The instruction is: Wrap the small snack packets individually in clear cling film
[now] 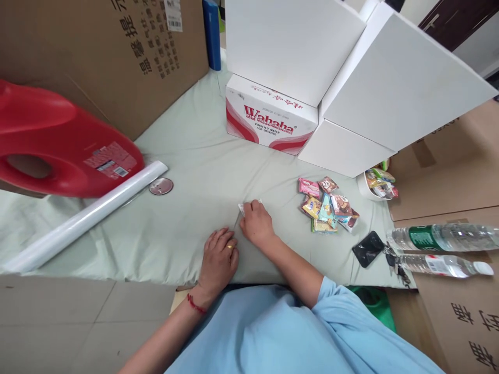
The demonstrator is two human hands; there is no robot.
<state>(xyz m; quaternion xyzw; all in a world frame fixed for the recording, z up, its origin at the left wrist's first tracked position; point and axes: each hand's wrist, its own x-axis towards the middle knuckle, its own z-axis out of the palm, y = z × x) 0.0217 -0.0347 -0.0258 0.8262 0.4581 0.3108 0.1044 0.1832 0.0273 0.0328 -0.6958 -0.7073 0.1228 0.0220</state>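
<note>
My right hand [257,224] is closed, its fingers pressed down over a small white crumpled piece [241,209] on the pale green tablecloth [187,202]. Only the edges of that piece show, so I cannot tell if it is tissue or wrapper. Just to its left and nearer me, my left hand [219,258] lies on the cloth with fingers stretched forward, a ring on one, holding nothing. A pile of small wrapped snacks [325,205] lies to the right of my right hand, apart from it.
At left are a red jug [66,137], a white roll [89,215] and a round flat item [161,186]. White boxes and a Wahaba carton [268,122] stand at the back. To the right are a snack bowl [366,189], black phone [368,249], keys [392,257] and bottles [444,238].
</note>
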